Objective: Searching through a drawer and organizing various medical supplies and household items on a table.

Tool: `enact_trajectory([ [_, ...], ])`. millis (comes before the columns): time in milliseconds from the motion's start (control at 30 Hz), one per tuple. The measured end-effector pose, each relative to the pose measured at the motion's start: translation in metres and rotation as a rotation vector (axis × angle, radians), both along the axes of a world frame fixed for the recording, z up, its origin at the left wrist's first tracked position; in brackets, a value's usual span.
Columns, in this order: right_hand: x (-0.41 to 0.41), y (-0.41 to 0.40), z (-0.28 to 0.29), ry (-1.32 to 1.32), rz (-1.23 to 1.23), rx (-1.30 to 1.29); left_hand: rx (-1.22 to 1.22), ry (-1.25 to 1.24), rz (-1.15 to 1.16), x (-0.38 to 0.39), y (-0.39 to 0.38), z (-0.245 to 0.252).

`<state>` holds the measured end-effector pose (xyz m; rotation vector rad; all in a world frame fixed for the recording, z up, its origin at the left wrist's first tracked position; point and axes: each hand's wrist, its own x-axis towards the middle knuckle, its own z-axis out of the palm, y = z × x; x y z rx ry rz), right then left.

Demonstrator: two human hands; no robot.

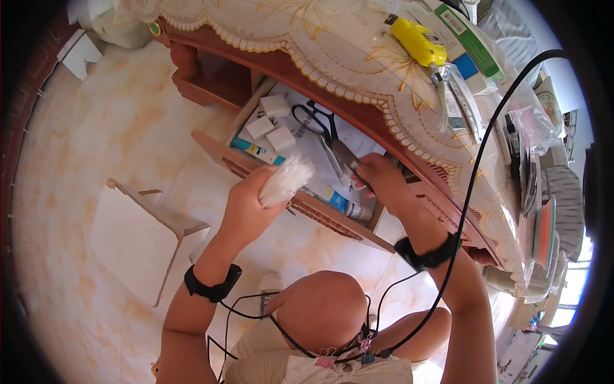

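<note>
My left hand grips a bundle of thin, whitish translucent strips above the front of an open wooden drawer. Inside the drawer, my right hand has its fingers around the blades of black-handled scissors. The scissors' handles point away from me, over white printed paper. To their left sit several white plug adapters. A teal and white box lies by the drawer front. Near my right hand are a blue and white tube and a small white bottle.
Above the drawer, a lace cloth covers the wooden cabinet top. On it lie a yellow tool, a green and white box and a plastic bag. A black cable arcs past my right arm. A white stool stands at left.
</note>
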<state>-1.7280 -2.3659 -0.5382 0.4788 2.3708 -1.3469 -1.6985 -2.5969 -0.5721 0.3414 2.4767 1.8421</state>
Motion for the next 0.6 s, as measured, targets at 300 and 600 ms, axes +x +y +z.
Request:
enact_trajectory([
  [300, 0.053, 0.021, 0.046, -0.252, 0.180, -0.497, -0.496, 0.822, -0.029, -0.009, 0.026, 0.051],
  [600, 0.046, 0.022, 0.102, -0.223, 0.317, -1.214, -0.127, 0.137, 0.238, 0.023, 0.001, 0.094],
])
